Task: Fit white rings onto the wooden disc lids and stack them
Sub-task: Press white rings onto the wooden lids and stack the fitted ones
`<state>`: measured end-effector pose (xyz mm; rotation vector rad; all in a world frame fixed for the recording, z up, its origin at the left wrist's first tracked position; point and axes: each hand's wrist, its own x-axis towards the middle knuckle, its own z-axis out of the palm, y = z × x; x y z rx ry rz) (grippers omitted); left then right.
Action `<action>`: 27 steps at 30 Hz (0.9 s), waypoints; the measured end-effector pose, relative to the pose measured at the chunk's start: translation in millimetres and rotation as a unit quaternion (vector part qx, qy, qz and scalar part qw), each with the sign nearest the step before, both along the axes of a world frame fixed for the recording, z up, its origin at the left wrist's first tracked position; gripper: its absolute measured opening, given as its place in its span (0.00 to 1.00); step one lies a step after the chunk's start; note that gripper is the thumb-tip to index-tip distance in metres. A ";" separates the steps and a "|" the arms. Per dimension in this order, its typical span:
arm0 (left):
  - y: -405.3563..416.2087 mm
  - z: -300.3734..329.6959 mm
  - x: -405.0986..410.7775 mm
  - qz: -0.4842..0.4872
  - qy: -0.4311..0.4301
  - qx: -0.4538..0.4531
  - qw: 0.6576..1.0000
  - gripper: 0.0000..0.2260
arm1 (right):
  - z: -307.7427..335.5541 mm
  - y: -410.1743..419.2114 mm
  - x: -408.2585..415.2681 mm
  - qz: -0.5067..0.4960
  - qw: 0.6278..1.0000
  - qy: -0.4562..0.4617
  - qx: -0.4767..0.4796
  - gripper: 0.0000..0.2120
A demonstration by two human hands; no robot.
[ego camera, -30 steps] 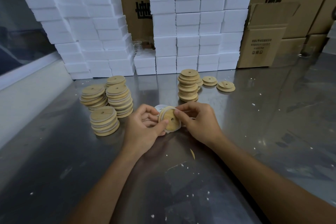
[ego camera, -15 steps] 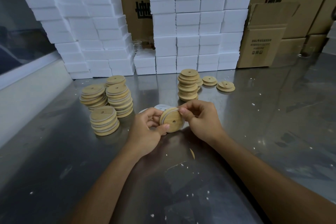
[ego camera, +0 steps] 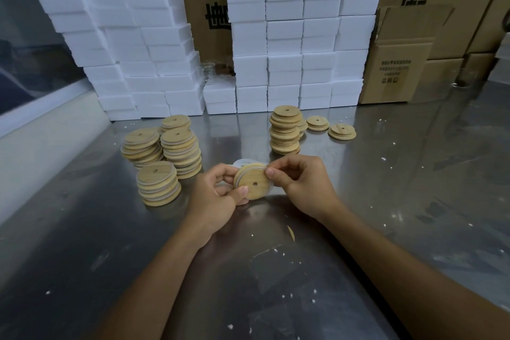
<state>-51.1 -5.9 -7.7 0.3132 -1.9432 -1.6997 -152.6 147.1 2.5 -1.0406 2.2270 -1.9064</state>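
A wooden disc lid [ego camera: 253, 184] with a small centre hole is held upright on edge between both hands, just above the steel table [ego camera: 386, 201]. My left hand [ego camera: 214, 196] grips its lower left rim with thumb and fingers. My right hand [ego camera: 302, 183] pinches its upper right rim, where a white ring [ego camera: 269, 190] runs round the edge. More white rings [ego camera: 242, 162] lie on the table right behind the lid, partly hidden. Stacks of ringed lids [ego camera: 158, 186] stand to the left. A tall stack of bare lids [ego camera: 285, 130] stands behind the hands.
Two low piles of lids [ego camera: 342, 131] lie right of the tall stack. White foam blocks [ego camera: 298, 36] and cardboard boxes [ego camera: 394, 74] wall off the back. A pale ledge [ego camera: 33, 152] borders the left. White crumbs dot the table.
The lid has been turned between the fingers, its flat face now towards me. My right fingers have shifted along the rim to the upper right. The hands stayed in place.
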 end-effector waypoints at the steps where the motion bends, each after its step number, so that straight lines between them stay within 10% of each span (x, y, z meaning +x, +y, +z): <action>1: 0.4 0.3 -0.2 0.003 0.001 0.005 1.000 0.11 | 0.2 -0.2 0.6 0.004 1.000 0.002 0.006 0.03; 15: 11.3 0.8 -1.3 0.040 0.029 -0.209 0.977 0.08 | 2.5 -3.7 15.8 -0.016 0.944 0.322 0.073 0.05; 27: 2.7 -4.4 -4.4 0.040 -0.001 -0.171 0.984 0.08 | 0.3 -8.5 11.6 -0.031 0.977 0.211 0.023 0.02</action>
